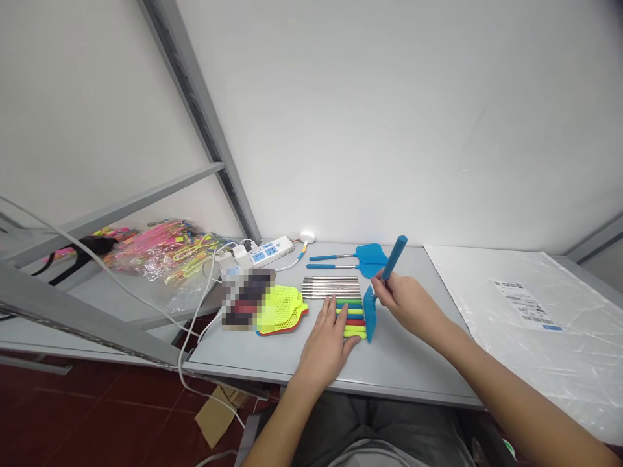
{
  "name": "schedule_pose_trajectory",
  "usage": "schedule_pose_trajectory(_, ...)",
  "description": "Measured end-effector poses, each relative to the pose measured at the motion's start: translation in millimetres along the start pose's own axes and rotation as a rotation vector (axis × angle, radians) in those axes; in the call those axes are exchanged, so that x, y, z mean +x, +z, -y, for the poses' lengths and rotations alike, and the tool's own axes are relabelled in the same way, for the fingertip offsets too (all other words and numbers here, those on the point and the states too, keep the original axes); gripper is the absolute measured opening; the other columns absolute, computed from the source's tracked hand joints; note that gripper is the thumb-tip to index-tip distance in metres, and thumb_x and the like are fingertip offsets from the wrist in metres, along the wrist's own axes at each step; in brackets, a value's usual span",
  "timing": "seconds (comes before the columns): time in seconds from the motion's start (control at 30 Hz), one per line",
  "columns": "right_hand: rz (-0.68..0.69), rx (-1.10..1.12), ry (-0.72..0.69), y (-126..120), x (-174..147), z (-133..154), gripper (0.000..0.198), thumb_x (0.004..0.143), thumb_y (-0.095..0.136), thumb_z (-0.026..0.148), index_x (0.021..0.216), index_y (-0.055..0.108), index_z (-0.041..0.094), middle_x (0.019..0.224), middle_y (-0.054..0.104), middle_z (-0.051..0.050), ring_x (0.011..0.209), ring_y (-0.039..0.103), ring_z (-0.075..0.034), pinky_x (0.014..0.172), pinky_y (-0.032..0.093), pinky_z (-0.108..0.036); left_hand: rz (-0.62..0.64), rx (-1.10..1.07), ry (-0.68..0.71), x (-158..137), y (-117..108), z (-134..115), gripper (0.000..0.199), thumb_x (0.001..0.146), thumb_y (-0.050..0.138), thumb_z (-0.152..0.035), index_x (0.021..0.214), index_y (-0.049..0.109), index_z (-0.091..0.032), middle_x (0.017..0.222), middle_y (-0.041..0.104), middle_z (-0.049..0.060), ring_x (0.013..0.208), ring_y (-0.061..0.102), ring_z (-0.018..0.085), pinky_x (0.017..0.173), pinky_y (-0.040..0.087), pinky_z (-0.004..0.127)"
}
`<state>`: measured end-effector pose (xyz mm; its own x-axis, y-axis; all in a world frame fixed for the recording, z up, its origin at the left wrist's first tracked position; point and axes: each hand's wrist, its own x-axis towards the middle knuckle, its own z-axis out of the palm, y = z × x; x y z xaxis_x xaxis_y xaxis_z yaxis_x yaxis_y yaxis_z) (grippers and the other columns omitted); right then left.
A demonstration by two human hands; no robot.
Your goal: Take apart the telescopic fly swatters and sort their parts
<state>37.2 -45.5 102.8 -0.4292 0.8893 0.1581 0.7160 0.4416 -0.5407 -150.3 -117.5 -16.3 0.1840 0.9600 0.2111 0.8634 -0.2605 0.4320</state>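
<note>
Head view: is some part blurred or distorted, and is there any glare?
Head view: a pixelated patch hides something beside the yellow swatter heads; the shelf frame bows near the edges from the wide lens; soft glare lies on the plastic sheet; lighting is even, hands sharp.

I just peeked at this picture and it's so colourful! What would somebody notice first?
Probably the right hand at the table's middle, holding up a blue fly swatter by its handle. Beside it, the left hand rests on a row of bright coloured handles. A neon yellow swatter head lies to their left.
</note>
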Motion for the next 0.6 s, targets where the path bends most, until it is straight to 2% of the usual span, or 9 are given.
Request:
schedule_pose_trajectory(0.27,0.017,0.008,-0.037,-0.6,4.9,3.6,0.029,0.100,0.033,0.041,0.084,0.049,0.022,0.060,0.060,0.001,0.049,0.055,-0.017,0.050,0.032,-0.027,0.031,0.020,-0.022,1.6,0.5,-2.1,0.063,0.095,0.046,-0.048,0.150,0.031,-0.021,0.162,0.016,0.013,0.149,0.008,0.030,0.114,0.029,0.052)
schedule_pose_trajectory(0.6,0.047,0.008,-0.001,-1.8,8.2,-2.7,0.031,0.100,0.031,0.042,0.085,0.049,0.022,0.062,0.061,-0.001,0.051,0.057,-0.018,0.049,0.032,-0.027,0.032,-0.042,-0.027,1.0,-1.1,-2.3,0.067,0.095,0.045,-0.053,0.152,0.029,-0.023,0.162,0.011,0.012,0.149,0.006,0.032,0.113,0.030,0.053)
